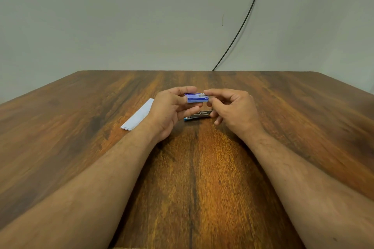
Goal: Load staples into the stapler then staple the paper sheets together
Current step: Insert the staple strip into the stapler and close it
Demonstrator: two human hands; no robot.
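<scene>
A small blue and white staple box (196, 98) is held above the table between both hands. My left hand (172, 110) grips its left end with thumb and fingers. My right hand (232, 109) pinches its right end with thumb and forefinger. Under the box, a small stapler (197, 116) with a blue base and a metal top lies flat on the table, partly hidden by my right fingers. Folded white paper sheets (138, 115) lie on the table to the left, their near right part covered by my left wrist.
The brown wooden table (192, 178) stretches to a far edge against a pale wall. A black cable (242, 20) runs down the wall to the table's back edge.
</scene>
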